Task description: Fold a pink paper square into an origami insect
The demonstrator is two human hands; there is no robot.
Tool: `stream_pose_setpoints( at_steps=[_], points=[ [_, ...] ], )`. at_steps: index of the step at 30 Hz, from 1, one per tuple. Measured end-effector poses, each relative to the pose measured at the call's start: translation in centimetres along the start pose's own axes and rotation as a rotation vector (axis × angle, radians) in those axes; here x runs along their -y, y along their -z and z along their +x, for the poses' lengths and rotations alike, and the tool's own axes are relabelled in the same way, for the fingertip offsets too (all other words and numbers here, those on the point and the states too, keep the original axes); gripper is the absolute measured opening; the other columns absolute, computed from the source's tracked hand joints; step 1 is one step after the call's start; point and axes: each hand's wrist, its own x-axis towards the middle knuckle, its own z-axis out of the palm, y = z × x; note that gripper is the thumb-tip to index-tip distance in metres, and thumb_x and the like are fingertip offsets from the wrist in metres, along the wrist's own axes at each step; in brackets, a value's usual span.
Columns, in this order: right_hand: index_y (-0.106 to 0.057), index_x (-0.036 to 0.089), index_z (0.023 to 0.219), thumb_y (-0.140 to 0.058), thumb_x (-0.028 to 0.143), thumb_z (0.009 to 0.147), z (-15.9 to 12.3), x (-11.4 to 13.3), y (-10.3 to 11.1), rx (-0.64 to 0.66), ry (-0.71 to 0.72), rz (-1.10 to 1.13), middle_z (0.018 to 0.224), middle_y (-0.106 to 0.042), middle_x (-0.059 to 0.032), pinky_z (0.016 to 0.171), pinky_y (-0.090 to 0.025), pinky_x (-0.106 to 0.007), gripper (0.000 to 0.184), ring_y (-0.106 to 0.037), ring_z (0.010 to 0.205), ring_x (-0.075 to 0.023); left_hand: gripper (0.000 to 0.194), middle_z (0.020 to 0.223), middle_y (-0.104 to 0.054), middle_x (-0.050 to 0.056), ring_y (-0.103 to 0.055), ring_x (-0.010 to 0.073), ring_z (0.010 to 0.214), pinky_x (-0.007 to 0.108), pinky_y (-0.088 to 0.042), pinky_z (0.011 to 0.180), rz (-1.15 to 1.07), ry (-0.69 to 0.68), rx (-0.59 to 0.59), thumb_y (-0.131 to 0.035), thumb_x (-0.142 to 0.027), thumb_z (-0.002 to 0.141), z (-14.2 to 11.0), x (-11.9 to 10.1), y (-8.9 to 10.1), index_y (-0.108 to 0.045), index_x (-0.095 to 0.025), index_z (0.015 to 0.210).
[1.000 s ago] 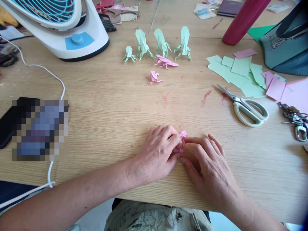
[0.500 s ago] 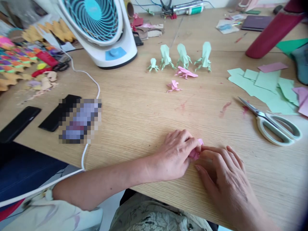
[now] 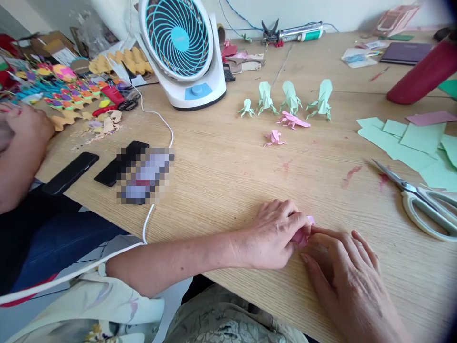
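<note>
My left hand (image 3: pixel 276 233) is closed around a small piece of folded pink paper (image 3: pixel 302 236) just above the wooden table. Most of this paper is hidden by the fingers; only bits of it show past the thumb and index finger. Close on its right, my right hand (image 3: pixel 352 269) bends over the tabletop, its index fingertip at the paper's edge and its thumb held apart. Beyond both hands stand several folded light-green paper figures (image 3: pixel 290 97) with thin legs. In front of them lie a longer pink paper figure (image 3: pixel 293 120) and a smaller pink one (image 3: pixel 274 137).
Scissors (image 3: pixel 416 195) lie at the right, near light-green paper sheets (image 3: pixel 400 143) and a red bottle (image 3: pixel 417 78). A white fan (image 3: pixel 194 88) stands at the back. Black phones (image 3: pixel 73 172) and a white cable (image 3: pixel 148 224) are leftward. Another person's arm (image 3: pixel 24 147) rests far left.
The camera has turned left, so everything sits further right and another person's arm has come into view. Both hands keep nearly the same pose around the pink paper.
</note>
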Motion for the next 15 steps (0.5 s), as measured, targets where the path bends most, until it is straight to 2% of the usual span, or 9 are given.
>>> stream_pose_setpoints(
  at_steps=[5, 15],
  points=[
    [-0.056, 0.024, 0.107, -0.044, 0.040, 0.099, -0.04, 0.01, 0.04, -0.002, 0.002, 0.006, 0.106, -0.066, -0.0070, 0.109, -0.030, -0.057, 0.022, -0.060, 0.098, -0.0263, 0.032, 0.117, -0.055, 0.009, -0.051, 0.0243, 0.109, 0.041, -0.041, 0.099, 0.001, 0.014, -0.034, -0.057, -0.019, 0.088, 0.07, 0.06, -0.43, -0.054, -0.021, 0.120],
    [-0.056, 0.024, 0.107, -0.047, 0.037, 0.097, 0.12, 0.25, 0.10, -0.014, 0.007, 0.004, 0.107, -0.065, -0.0084, 0.108, -0.031, -0.058, 0.019, -0.059, 0.099, -0.0277, 0.022, 0.113, -0.055, 0.009, -0.052, 0.0237, 0.109, 0.041, -0.040, 0.098, 0.003, 0.021, -0.028, -0.058, -0.022, 0.091, 0.36, -0.12, -0.18, -0.059, -0.022, 0.113]
  ],
)
